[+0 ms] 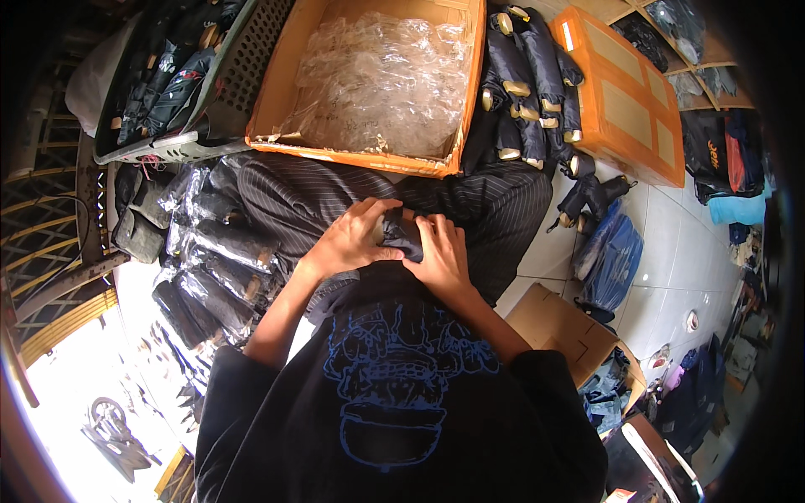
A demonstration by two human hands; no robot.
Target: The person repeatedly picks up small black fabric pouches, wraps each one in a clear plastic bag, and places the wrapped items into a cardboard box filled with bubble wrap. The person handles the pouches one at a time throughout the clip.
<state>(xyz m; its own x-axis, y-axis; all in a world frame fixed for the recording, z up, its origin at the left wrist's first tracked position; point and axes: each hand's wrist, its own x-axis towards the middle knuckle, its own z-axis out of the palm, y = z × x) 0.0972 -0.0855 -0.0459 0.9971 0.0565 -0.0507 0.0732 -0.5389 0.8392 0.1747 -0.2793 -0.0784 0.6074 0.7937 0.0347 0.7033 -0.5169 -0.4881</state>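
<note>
Tiled floor [675, 239] shows to my R. My striped trousers [513, 201] spread wide ahead of me. Big box [356, 161], orange-edged, sits just past my lap w/ crumpled clear plastic [377, 80] inside. Crate [237, 80], holes in its side, is next to it on the L, more rolls in it. Taped box [625, 92], orange w/ pale panels, is far R. Wrapped rolls [225, 293], dark in shiny clear film, heap by my L forearm. Black rolls [524, 67] w/ pale ends stack btwn big box & taped box. Carton [560, 334], brown, is near my R elbow; blue pack [614, 260] lies just beyond. L hand [356, 239]: fingers & thumb curved round L end of dark roll [405, 237]. R hand [442, 256]: fingers & thumb pinching its R end. Roll's btwn them, over my lap; underside hidden, can't tell.
</note>
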